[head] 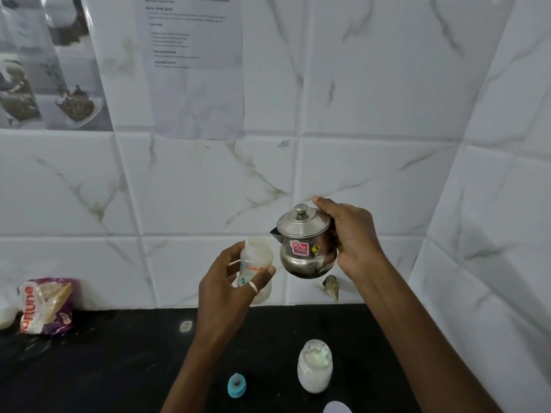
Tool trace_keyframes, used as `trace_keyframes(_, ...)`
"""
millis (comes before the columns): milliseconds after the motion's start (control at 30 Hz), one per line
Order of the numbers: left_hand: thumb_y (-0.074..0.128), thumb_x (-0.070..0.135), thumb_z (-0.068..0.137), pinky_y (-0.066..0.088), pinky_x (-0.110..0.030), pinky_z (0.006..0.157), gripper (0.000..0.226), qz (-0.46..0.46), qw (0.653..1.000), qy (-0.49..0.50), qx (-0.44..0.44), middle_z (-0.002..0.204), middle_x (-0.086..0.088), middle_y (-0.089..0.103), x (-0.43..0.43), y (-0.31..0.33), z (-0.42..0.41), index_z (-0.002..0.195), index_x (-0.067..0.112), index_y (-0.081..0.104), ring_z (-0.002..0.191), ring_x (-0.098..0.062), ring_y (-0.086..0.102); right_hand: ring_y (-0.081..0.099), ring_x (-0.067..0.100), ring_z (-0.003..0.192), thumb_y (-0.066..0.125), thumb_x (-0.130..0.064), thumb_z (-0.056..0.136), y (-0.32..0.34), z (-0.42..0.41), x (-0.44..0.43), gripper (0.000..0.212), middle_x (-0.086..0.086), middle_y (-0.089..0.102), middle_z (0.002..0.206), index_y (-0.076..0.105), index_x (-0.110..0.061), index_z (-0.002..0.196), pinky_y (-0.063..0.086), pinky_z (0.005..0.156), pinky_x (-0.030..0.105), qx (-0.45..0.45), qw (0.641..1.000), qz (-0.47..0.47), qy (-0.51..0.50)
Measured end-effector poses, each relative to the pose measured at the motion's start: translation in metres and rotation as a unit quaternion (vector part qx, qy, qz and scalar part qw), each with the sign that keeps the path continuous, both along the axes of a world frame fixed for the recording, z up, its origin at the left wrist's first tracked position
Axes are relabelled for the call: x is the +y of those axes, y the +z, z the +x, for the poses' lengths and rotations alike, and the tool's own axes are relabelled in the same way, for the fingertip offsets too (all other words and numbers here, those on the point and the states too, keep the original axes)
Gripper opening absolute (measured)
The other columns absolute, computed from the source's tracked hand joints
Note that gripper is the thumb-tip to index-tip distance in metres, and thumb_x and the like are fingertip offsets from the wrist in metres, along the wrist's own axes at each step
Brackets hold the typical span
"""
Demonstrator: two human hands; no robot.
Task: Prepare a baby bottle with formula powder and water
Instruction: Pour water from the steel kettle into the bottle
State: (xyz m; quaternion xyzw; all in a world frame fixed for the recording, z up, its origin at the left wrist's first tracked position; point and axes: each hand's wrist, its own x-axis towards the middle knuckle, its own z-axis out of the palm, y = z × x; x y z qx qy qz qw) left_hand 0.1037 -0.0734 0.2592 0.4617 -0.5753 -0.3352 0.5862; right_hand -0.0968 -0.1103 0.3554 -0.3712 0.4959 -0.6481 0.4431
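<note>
My left hand [231,286] holds a clear open baby bottle [257,263] with orange lettering, raised above the black counter. My right hand [348,236] grips a small lidded steel pot [304,248] with a short spout that points left, just above the bottle's mouth. The pot is roughly level, and no water is seen pouring. On the counter below stands an open jar of white formula powder [315,365] with a pale scoop inside. A blue bottle ring with its teat [237,385] lies left of the jar.
The black counter [119,362] meets a white marble-tiled wall. A purple and white packet [47,305] leans at the back left, beside a pale object [6,317] at the frame's edge. A white rounded thing [337,408] shows at the bottom edge. Printed sheets [193,64] hang on the wall.
</note>
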Motion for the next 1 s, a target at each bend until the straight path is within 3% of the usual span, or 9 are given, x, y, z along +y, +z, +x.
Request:
trace_keyframes(67,0.084,0.044,0.072,0.052,-0.033,0.102,0.066,0.001,1.000,0.001,0.000,0.130,0.011,0.067,0.000,0.001,-0.004,0.132,0.034,0.059,0.118,-0.011,0.065,0.062,0.018,0.065,0.084,-0.021,0.081,0.003,-0.003,-0.001,0.028,0.001,0.066,0.064,0.065,-0.012,0.062,0.050,0.062,0.028,0.008,1.000,-0.002,0.004)
trace_keyframes(167,0.086,0.039,0.074,0.050,-0.020,0.093,0.061,0.005,1.000,0.001,-0.003,0.129,0.012,0.066,-0.001,0.002,-0.008,0.128,0.038,0.057,0.117,-0.009,0.064,0.061,0.017,0.064,0.084,-0.021,0.081,0.009,-0.005,-0.003,0.024,0.007,0.065,0.072,0.067,-0.004,0.079,0.050,0.055,0.023,0.023,1.000,-0.008,0.005)
trace_keyframes(233,0.083,0.045,0.070,0.048,-0.017,0.088,0.062,0.009,1.000,0.001,-0.008,0.128,0.014,0.065,0.000,0.003,-0.011,0.126,0.041,0.055,0.116,-0.008,0.063,0.061,0.020,0.068,0.084,-0.021,0.080,0.011,-0.005,-0.006,0.025,0.012,0.063,0.078,0.067,-0.004,0.087,0.050,0.060,0.027,0.041,0.999,-0.017,0.005)
trace_keyframes(367,0.085,0.042,0.072,0.050,-0.026,0.095,0.061,0.012,1.000,0.008,-0.013,0.129,0.014,0.064,-0.001,0.003,-0.012,0.127,0.041,0.056,0.117,-0.009,0.063,0.059,0.021,0.068,0.085,-0.023,0.080,0.015,-0.006,-0.010,0.029,0.012,0.061,0.075,0.060,-0.008,0.080,0.049,0.067,0.033,0.074,0.997,-0.030,0.001)
trace_keyframes(567,0.079,0.052,0.066,0.045,-0.013,0.085,0.068,0.014,0.999,0.016,-0.027,0.127,0.015,0.061,-0.002,0.001,-0.013,0.127,0.040,0.053,0.118,-0.011,0.061,0.054,0.021,0.064,0.086,-0.030,0.076,0.018,-0.003,-0.019,0.049,0.000,0.054,0.057,0.045,-0.019,0.052,0.047,0.066,0.034,0.128,0.991,-0.042,-0.015)
trace_keyframes(800,0.085,0.031,0.078,0.043,-0.009,0.080,0.058,0.022,0.999,0.019,-0.024,0.128,0.014,0.060,-0.002,-0.002,-0.014,0.126,0.038,0.053,0.119,-0.013,0.060,0.053,0.018,0.058,0.085,-0.029,0.076,0.023,0.000,-0.021,0.051,-0.008,0.053,0.048,0.047,-0.020,0.044,0.047,0.063,0.031,0.174,0.983,-0.050,-0.018)
trace_keyframes(1000,0.084,0.037,0.075,0.043,-0.008,0.080,0.060,0.021,0.999,0.020,-0.016,0.129,0.014,0.060,-0.003,-0.007,-0.014,0.127,0.039,0.053,0.120,-0.013,0.060,0.049,0.018,0.058,0.085,-0.030,0.074,0.029,0.001,-0.024,0.048,-0.003,0.049,0.053,0.045,-0.019,0.050,0.044,0.062,0.030,0.212,0.975,-0.066,-0.018)
